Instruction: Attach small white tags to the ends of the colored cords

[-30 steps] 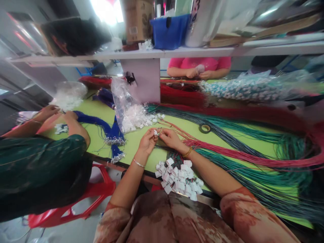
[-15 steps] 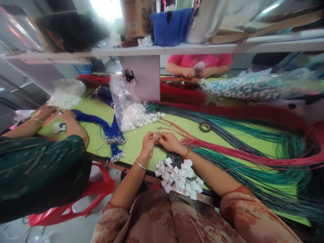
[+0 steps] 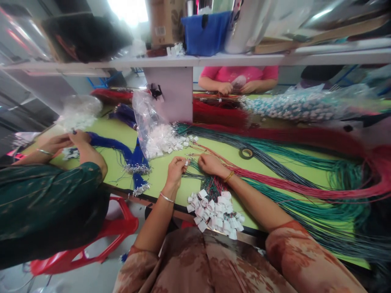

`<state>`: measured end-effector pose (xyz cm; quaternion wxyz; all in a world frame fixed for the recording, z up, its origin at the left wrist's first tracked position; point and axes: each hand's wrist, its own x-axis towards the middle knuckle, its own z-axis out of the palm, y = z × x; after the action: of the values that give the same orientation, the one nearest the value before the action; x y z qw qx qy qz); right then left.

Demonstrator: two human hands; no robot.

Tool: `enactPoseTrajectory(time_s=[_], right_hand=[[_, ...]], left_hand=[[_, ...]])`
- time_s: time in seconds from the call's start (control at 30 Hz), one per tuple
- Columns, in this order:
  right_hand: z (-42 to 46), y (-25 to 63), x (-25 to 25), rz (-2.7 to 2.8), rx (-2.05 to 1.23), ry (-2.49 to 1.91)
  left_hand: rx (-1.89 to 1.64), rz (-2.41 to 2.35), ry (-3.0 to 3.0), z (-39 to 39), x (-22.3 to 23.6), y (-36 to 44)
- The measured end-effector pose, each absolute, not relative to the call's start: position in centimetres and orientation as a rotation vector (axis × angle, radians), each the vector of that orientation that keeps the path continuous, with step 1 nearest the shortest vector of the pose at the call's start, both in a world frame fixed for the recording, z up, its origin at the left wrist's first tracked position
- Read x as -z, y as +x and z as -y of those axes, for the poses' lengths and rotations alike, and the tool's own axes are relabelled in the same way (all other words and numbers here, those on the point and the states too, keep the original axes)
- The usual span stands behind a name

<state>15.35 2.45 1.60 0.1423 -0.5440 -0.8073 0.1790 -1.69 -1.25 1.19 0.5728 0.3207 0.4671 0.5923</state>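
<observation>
My left hand (image 3: 176, 167) hovers over the green table (image 3: 165, 173) with its fingers pinched on a small white connector (image 3: 185, 162). My right hand (image 3: 209, 164) is a hand's width to its right, fingers curled down onto the ends of the red wires (image 3: 275, 183) and green wires (image 3: 293, 162). Between my forearms lies a heap of white connectors (image 3: 215, 213) with wires attached, near the table's front edge.
A clear bag of loose white connectors (image 3: 159, 140) lies just beyond my hands, a roll of tape (image 3: 246, 153) to the right. A person in dark green at my left handles blue wires (image 3: 122, 150). Across the table a person in pink (image 3: 240, 79) works. A shelf (image 3: 214, 61) runs overhead.
My hands, which were together on one connector, have come apart; the right hand has dropped onto the wire ends.
</observation>
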Motion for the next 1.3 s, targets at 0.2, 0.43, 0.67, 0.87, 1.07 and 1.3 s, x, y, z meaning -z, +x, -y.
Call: enactPoseTrajectory(time_s=[0.2, 0.43, 0.67, 0.87, 1.07, 1.3], right_hand=[[-2.8, 15.1, -1.7, 1.955, -0.891, -1.266], [-1.4, 14.2, -2.6, 1.861, -1.067, -1.092], [-0.9, 14.3, -1.9, 1.873, -1.108, -1.156], [-0.9, 13.9, -1.5, 1.805, -1.094, -1.216], [-0.7, 13.7, -0.7, 1.747, -1.168, -1.276], [-0.3, 14.2, -1.0, 1.940, -1.053, -1.193]], left_hand=[[-1.387, -0.938, 0.650, 1.3, -1.3, -1.4], [-1.347, -0.869, 0.596, 1.3, -0.7, -1.4], [-1.323, -0.883, 0.614, 1.4, -0.9, -1.2], [-1.336, -0.898, 0.658, 1.4, -0.5, -1.2], [-1.370, -0.950, 0.859, 1.9, 0.1, -0.3], [-1.381, -1.020, 0.794, 2.0, 0.3, 0.0]])
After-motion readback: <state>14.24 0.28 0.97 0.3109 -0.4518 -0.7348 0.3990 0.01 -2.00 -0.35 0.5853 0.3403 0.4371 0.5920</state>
